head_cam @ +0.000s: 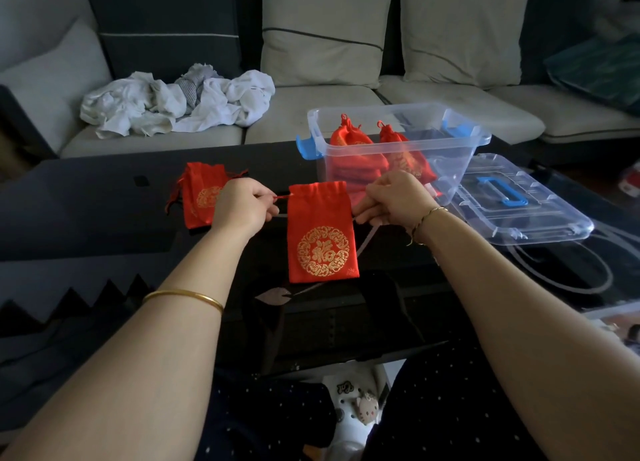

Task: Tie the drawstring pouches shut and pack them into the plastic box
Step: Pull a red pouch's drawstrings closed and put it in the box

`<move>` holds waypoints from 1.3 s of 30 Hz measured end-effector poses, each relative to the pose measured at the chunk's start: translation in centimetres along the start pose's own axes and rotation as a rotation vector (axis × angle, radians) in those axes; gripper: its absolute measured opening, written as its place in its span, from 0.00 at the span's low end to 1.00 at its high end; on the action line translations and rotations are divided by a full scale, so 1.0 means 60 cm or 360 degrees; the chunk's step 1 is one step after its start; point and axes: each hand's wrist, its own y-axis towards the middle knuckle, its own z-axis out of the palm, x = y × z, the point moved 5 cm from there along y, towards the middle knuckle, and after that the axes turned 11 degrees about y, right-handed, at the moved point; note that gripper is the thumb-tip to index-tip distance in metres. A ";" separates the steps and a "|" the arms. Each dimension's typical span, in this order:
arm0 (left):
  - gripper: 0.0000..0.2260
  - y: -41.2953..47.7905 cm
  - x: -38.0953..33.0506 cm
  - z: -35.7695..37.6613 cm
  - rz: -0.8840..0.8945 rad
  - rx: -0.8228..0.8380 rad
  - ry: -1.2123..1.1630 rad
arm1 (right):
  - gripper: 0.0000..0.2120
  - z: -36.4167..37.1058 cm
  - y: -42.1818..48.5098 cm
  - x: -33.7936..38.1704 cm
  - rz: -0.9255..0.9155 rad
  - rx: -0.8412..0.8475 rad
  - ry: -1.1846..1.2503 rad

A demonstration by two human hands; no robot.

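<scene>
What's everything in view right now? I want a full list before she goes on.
Centre pouch: one, red with gold emblem, mid-table between the hands.
Loose pouches: a stack, count unclear, red, on the table left of it.
Packed pouches: at least two, red, tied, inside the box.
Plastic box: one, clear with blue latches, far side of the table.
Lid: one, clear with blue handle, on the table right of the box.
Table: one, glossy black.
Crumpled cloth: white, on the sofa.
Sofa: pale cushions, behind the table.
Left hand: pinches the drawstring.
Right hand: fingers curled at the pouch's right edge, grip hidden.
</scene>
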 end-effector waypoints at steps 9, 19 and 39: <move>0.13 0.003 0.001 -0.009 -0.0148 -0.0096 0.0030 | 0.14 -0.037 0.002 -0.001 -0.0132 -0.0454 -0.0169; 0.16 0.001 0.027 0.001 -0.1079 0.0148 -0.1537 | 0.17 -0.043 0.004 -0.053 0.0832 -0.0580 0.1169; 0.05 -0.026 -0.112 -0.004 0.0067 0.0458 -0.1268 | 0.18 0.025 -0.002 0.092 -0.0473 -0.0357 0.0628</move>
